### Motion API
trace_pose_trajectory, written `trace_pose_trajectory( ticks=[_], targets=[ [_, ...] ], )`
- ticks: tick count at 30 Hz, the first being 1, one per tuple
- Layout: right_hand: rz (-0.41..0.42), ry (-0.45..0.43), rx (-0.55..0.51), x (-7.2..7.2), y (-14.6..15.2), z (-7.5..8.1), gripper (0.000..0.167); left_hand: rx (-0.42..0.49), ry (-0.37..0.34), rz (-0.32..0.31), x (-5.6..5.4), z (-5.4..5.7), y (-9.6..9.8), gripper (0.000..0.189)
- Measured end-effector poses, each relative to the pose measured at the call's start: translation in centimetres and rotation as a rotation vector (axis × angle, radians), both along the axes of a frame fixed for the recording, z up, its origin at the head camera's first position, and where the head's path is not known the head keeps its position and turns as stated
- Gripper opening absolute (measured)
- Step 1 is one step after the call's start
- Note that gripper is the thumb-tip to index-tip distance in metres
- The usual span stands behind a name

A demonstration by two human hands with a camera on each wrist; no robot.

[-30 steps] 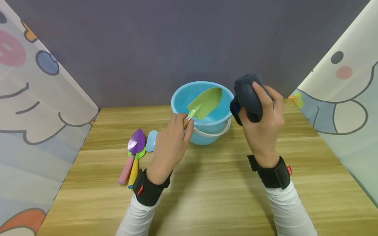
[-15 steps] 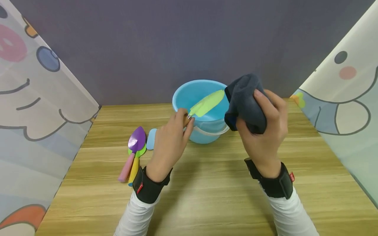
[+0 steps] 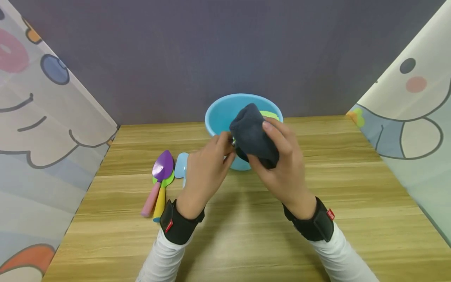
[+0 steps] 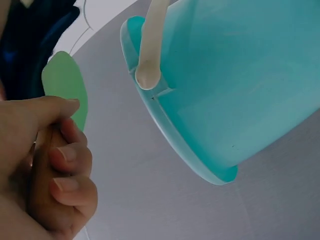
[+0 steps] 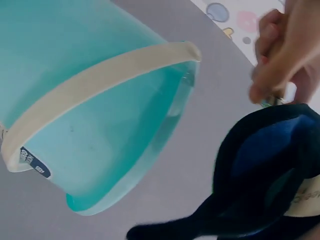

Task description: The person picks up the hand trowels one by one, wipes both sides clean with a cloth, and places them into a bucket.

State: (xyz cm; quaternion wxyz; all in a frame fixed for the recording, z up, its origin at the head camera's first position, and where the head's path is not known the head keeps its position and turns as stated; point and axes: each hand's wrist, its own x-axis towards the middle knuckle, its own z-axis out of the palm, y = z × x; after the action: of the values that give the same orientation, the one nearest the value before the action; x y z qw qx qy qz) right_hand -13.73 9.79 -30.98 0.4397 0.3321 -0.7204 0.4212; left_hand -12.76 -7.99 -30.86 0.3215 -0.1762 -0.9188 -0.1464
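Two white-sleeved forearms point(image 3: 163, 256) reach forward and converge, hands near each other. The left hand point(image 3: 204, 170) grips the wooden handle of a green trowel point(image 4: 66, 80); the right hand point(image 3: 283, 168) clasps a dark cloth point(image 3: 253, 135), which hides most of the blade from above. From the head, both objects overlap the blue bucket point(image 3: 216, 113).

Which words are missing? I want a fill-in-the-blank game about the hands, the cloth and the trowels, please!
1. The left hand grips a garden trowel whose blade is colored ____.
2. The right hand holds a dark cloth, and the wristband on that arm is colored ____.
3. The purple trowel has a handle colored ____.
4. Partly under the purple trowel lies another trowel whose handle is mostly ____.

Missing words: green; black; pink; yellow.
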Motion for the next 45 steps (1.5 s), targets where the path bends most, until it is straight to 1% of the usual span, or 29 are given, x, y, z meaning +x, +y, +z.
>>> trace_pose_trajectory(
  ticks=[2, 4, 6, 9, 11, 14, 17, 19, 21, 25, 27, 30, 35, 37, 39, 43, 45],
  targets=[
    [-0.034, 0.017, 0.044, -0.2, -0.1, -0.2, 0.041, -0.025, 0.025, 0.006, 0.1, 0.0, 0.1, 0.018],
    [-0.087, 0.046, 0.095, -0.5, -0.2, -0.4, 0.036, -0.040, 0.047, 0.012, 0.2, 0.0, 0.1, 0.017],
    [-0.163, 0.096, 0.159, -0.5, -0.3, -0.6, 0.032, -0.047, 0.064, 0.015, 0.2, 0.0, 0.2, 0.017],
    [-0.267, 0.182, 0.232, -0.6, -0.6, -0.8, 0.033, -0.056, 0.083, 0.021, 0.1, -0.1, 0.3, 0.017],
    [-0.324, 0.223, 0.289, -0.6, -0.7, -0.9, 0.036, -0.059, 0.092, 0.030, 0.1, -0.2, 0.3, 0.018],
    [-0.352, 0.235, 0.375, -0.6, -0.7, -0.9, 0.043, -0.057, 0.103, 0.054, 0.2, -0.2, 0.3, 0.020],
    [-0.345, 0.219, 0.453, -0.6, -0.5, -1.0, 0.053, -0.055, 0.116, 0.086, 0.3, -0.1, 0.1, 0.022],
    [-0.348, 0.221, 0.477, -0.5, -0.6, -1.1, 0.059, -0.054, 0.123, 0.098, 0.5, 0.0, 0.0, 0.022],
    [-0.370, 0.230, 0.493, -0.4, -0.6, -1.3, 0.065, -0.054, 0.130, 0.103, 0.5, 0.1, 0.0, 0.023],
    [-0.415, 0.248, 0.491, -0.5, -0.8, -1.6, 0.076, -0.040, 0.140, 0.084, 0.5, 0.1, 0.0, 0.021],
    [-0.407, 0.250, 0.490, -0.7, -0.7, -1.7, 0.080, -0.038, 0.144, 0.077, 0.4, 0.1, 0.0, 0.021],
    [-0.360, 0.230, 0.474, -1.0, -0.5, -1.6, 0.080, -0.048, 0.156, 0.078, 0.4, 0.2, -0.1, 0.019],
    [-0.258, 0.121, 0.395, -1.2, 0.1, -1.3, 0.070, -0.096, 0.181, 0.077, 0.4, 0.2, -0.2, 0.012],
    [-0.241, 0.083, 0.368, -1.3, 0.4, -1.1, 0.070, -0.115, 0.191, 0.070, 0.4, 0.2, -0.2, 0.011],
    [-0.239, 0.056, 0.350, -1.3, 0.6, -0.9, 0.073, -0.131, 0.199, 0.060, 0.4, 0.3, -0.2, 0.012],
    [-0.238, -0.004, 0.317, -1.4, 1.0, -0.6, 0.086, -0.148, 0.209, 0.042, 0.4, 0.3, -0.2, 0.012],
    [-0.223, -0.039, 0.281, -1.5, 1.1, -0.5, 0.088, -0.149, 0.212, 0.032, 0.4, 0.3, -0.2, 0.011]
  ],
)
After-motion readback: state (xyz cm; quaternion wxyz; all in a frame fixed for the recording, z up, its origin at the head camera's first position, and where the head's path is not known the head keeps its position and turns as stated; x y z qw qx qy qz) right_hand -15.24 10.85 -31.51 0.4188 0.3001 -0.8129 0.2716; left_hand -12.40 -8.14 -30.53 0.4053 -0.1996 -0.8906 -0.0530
